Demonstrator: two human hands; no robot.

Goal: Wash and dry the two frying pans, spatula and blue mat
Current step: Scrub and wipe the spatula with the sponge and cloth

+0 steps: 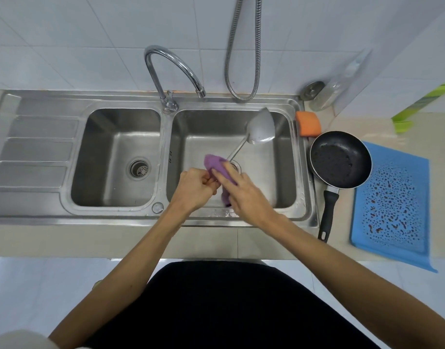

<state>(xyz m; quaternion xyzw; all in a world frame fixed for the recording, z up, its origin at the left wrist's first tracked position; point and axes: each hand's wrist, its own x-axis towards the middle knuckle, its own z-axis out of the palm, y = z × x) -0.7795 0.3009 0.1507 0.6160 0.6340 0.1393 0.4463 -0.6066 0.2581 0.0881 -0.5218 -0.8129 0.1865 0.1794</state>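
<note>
Over the right basin of the steel sink (295, 157) I hold a metal spatula (261, 127), its blade pointing up and to the right. My left hand (197, 187) grips the handle end. My right hand (241, 192) holds a purple cloth (216, 166) wrapped round the handle. One black frying pan (341, 159) sits on the sink's right edge, handle toward me. The blue mat (392, 200), dotted with water drops, lies on the counter to the right. Only this one pan is in view.
A curved tap (173, 66) stands between the two basins, and a metal hose (244, 59) hangs behind the right one. An orange sponge (308, 123) lies at the sink's back right corner, near a clear bottle (334, 89). The left basin and draining board (35, 152) hold nothing.
</note>
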